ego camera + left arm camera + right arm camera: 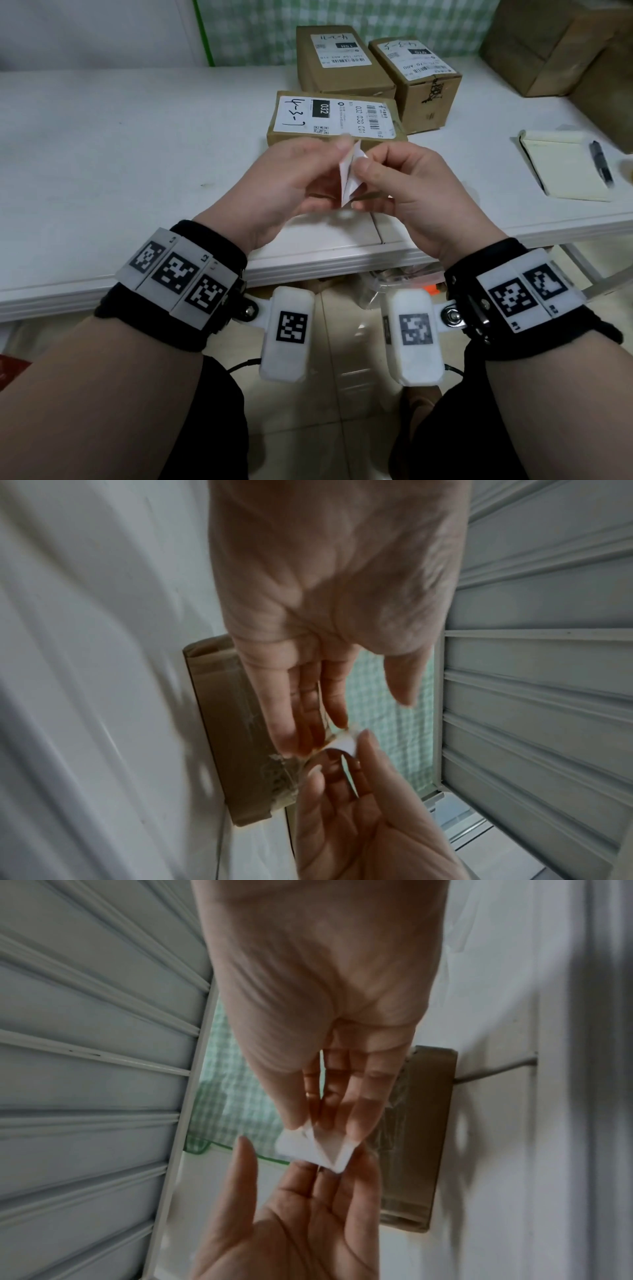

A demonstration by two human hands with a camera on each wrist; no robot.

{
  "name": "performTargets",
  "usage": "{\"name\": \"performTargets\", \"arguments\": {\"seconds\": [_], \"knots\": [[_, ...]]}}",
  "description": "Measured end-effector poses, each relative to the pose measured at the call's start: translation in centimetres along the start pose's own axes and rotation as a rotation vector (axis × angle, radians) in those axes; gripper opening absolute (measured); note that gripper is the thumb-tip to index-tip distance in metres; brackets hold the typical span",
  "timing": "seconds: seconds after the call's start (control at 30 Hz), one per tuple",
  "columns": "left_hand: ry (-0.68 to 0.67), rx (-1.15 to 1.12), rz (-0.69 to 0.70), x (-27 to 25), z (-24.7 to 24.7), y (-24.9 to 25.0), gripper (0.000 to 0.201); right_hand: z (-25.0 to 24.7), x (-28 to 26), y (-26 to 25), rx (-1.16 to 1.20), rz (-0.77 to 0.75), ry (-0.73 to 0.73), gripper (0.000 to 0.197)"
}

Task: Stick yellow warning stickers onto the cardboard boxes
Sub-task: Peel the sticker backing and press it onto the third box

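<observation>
Both hands are held together over the table's front edge, around a small white sticker sheet [350, 174]. No yellow shows on it. My right hand [371, 171] pinches the sheet [315, 1146] between thumb and fingers [359, 1129]. My left hand [330, 161] has straight fingers [291, 737] against the sheet [344, 746], with its blurred thumb [404, 693] held off it. Three cardboard boxes with white shipping labels lie just beyond: a flat near one [335, 118], one behind it [342, 61] and a taller one to the right [421, 82].
A pale notepad [565, 168] with a black pen [601, 162] lies on the white table [137, 154] to the right. Large cardboard boxes [565, 44] are stacked at the far right corner. Tiled floor [342, 411] shows below the table edge.
</observation>
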State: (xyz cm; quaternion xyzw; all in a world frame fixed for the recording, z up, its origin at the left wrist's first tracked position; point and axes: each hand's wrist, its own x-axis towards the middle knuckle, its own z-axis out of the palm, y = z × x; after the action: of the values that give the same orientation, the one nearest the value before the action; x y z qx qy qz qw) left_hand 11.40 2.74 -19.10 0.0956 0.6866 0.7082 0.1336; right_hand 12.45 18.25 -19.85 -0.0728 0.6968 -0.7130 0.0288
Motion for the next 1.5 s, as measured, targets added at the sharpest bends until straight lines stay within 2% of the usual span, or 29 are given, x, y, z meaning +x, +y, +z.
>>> {"name": "performTargets", "arguments": {"seconds": [0.1, 0.27, 0.33, 0.43, 0.6, 0.67, 0.83, 0.97, 1.03, 1.07, 1.13, 1.2, 1.3, 1.33, 1.4, 1.47, 1.5], "knots": [[0.037, 0.078, 0.028, 0.1, 0.0, -0.3, 0.008, 0.0, 0.0, 0.0, -0.002, 0.011, 0.003, 0.018], [0.059, 0.027, 0.015, 0.3, -0.3, -0.3, 0.01, -0.2, 0.1, -0.1, 0.08, 0.068, 0.025, 0.013], [0.062, 0.058, 0.025, 0.3, -0.2, -0.5, 0.008, -0.2, 0.1, 0.0, 0.001, 0.042, 0.023, 0.009], [0.058, 0.061, 0.031, 0.3, 0.0, -0.7, 0.007, 0.0, -0.1, 0.2, -0.096, 0.009, 0.035, 0.013], [0.078, -0.011, 0.049, 0.4, -0.4, -0.3, 0.017, -0.8, 0.0, -0.6, 0.134, 0.045, 0.093, 0.017], [0.106, 0.007, 0.079, 0.3, -0.4, -0.2, 0.011, -1.2, 0.0, -0.8, 0.158, 0.017, 0.18, 0.018], [0.218, 0.043, 0.139, 0.6, -0.4, -0.2, 0.018, -3.5, 0.3, -0.9, 0.099, -0.103, 0.538, 0.021], [0.222, 0.076, 0.155, 0.7, 0.0, -0.3, 0.017, -6.2, 0.9, -0.2, -0.055, -0.136, 0.832, 0.016], [0.204, 0.093, 0.155, 0.8, 0.2, -0.4, 0.013, -7.2, 1.2, 0.6, -0.224, -0.105, 0.888, 0.01], [0.194, 0.1, 0.152, 0.8, 0.3, -0.5, 0.013, -7.5, 1.4, 0.9, -0.307, -0.067, 0.854, 0.014], [0.172, 0.107, 0.147, 0.8, 0.5, -0.7, 0.011, -7.5, 1.4, 1.5, -0.44, 0.023, 0.713, 0.034], [0.145, 0.105, 0.145, 0.8, 0.6, -0.8, 0.01, -7.0, 1.3, 1.4, -0.526, 0.019, 0.642, 0.04], [0.06, 0.127, 0.154, 0.7, 0.6, -0.8, 0.01, -5.8, 1.1, 0.2, -0.517, -0.103, 0.642, 0.016], [0.018, 0.146, 0.159, 0.6, 0.6, -0.8, 0.01, -5.4, 0.9, -0.2, -0.453, -0.127, 0.581, 0.009], [-0.071, 0.197, 0.165, 0.3, 0.6, -0.7, 0.009, -4.8, 0.3, -0.7, -0.381, -0.102, 0.32, 0.006], [-0.131, 0.251, 0.161, 0.0, 0.7, -0.7, 0.009, -4.3, -0.2, -0.8, -0.408, -0.024, 0.053, 0.007], [-0.146, 0.28, 0.16, -0.1, 0.6, -0.7, 0.01, -4.3, -0.4, -0.7, -0.432, 0.012, -0.033, 0.011]]}}
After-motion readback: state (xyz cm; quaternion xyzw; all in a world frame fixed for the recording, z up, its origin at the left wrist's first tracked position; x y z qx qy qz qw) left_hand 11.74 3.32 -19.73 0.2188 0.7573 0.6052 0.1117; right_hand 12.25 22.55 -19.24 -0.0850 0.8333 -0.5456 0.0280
